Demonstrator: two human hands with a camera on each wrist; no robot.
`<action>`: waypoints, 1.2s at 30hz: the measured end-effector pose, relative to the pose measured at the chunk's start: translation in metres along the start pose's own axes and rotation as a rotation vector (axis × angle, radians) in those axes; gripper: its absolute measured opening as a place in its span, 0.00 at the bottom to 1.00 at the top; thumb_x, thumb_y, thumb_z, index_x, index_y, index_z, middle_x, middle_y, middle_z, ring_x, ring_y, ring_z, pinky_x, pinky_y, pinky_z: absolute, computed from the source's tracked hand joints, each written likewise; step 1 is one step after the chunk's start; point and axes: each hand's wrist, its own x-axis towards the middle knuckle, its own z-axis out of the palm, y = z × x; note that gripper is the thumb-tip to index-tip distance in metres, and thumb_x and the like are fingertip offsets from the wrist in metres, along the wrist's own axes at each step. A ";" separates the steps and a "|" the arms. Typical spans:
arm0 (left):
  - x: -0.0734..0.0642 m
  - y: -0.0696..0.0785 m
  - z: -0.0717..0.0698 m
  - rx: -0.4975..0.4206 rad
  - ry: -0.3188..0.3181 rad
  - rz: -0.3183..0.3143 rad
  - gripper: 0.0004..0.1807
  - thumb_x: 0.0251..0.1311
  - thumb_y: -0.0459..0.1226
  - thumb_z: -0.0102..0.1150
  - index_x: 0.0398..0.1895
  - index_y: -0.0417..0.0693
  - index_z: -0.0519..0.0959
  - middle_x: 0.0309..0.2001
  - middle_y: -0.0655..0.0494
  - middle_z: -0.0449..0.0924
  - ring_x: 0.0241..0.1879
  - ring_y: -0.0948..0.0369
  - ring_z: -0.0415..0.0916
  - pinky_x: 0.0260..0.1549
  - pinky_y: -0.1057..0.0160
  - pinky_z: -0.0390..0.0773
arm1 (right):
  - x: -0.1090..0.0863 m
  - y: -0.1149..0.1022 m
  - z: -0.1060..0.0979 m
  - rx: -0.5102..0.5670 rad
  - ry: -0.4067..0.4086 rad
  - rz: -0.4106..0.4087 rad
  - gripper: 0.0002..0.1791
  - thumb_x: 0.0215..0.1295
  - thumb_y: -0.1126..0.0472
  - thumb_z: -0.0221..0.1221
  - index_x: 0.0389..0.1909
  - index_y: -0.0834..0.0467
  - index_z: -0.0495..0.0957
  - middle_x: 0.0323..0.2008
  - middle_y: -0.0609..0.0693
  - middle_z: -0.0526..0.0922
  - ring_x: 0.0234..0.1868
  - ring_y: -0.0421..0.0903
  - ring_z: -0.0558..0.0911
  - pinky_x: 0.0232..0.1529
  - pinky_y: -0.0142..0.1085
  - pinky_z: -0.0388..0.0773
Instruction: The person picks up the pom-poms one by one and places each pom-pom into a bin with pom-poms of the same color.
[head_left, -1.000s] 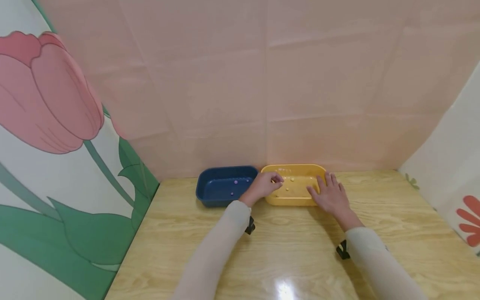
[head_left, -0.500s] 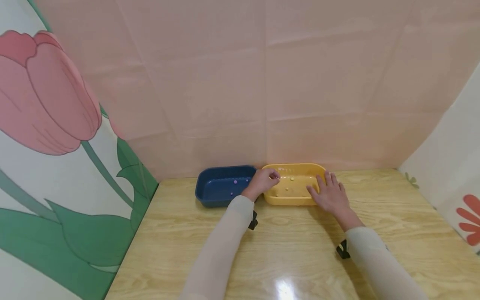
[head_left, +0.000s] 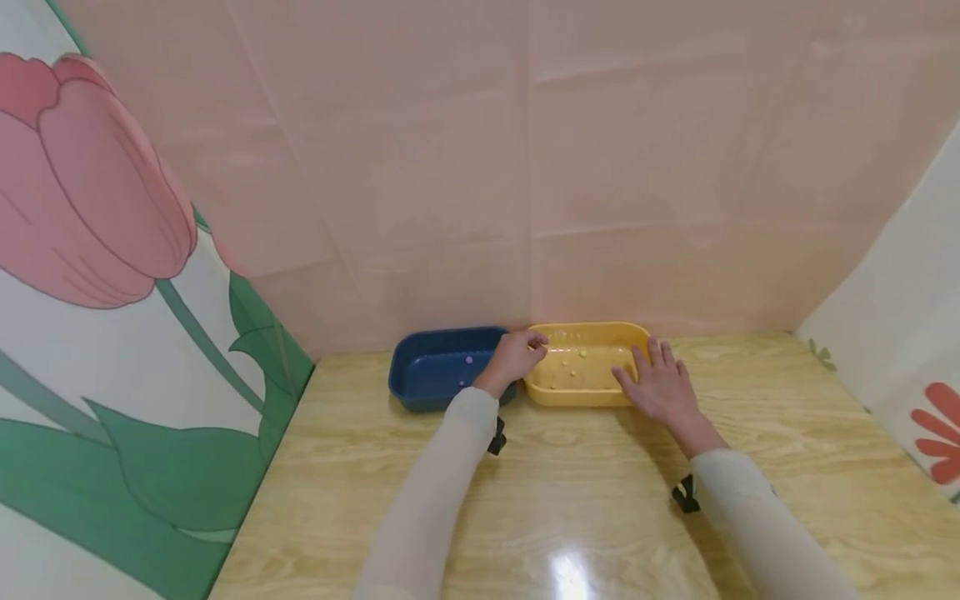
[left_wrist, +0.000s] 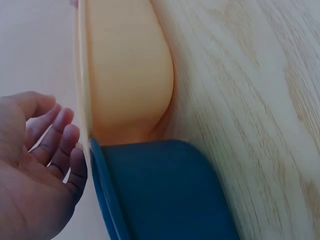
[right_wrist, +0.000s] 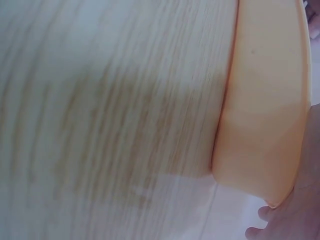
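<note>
My left hand [head_left: 513, 360] hovers over the adjoining ends of the blue tray [head_left: 450, 333] and the yellow tray [head_left: 600, 398]. In the left wrist view its fingers are loosely bent, with nothing visible between them. Two small purple balls, one of them a purple ball [head_left: 469, 360], show on the blue floor; my hand covers part of that tray. Several small yellowish balls lie in the yellow tray, including a pale yellow ball [head_left: 582, 354]. My right hand [head_left: 663, 387] spreads its fingers over the yellow tray's right end, touching the rim.
Both trays stand side by side on a wood-grain table [head_left: 600, 500], close to a pink backdrop [head_left: 420, 167]. A wall with a printed tulip [head_left: 112, 192] borders the left side. Each wrist carries a small black camera mount, such as the right camera mount [head_left: 686, 493].
My left hand has drawn back leftward from the yellow tray, and its pinched fingers have loosened. Another small ball now shows in the yellow tray near its fingertips. My right hand stays put.
</note>
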 end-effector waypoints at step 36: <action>-0.074 -0.010 -0.017 0.176 0.015 0.137 0.17 0.73 0.44 0.58 0.60 0.52 0.81 0.58 0.56 0.81 0.61 0.56 0.73 0.63 0.54 0.72 | -0.017 0.001 -0.005 -0.021 0.185 -0.078 0.38 0.81 0.41 0.39 0.69 0.72 0.64 0.70 0.76 0.59 0.73 0.76 0.52 0.67 0.71 0.49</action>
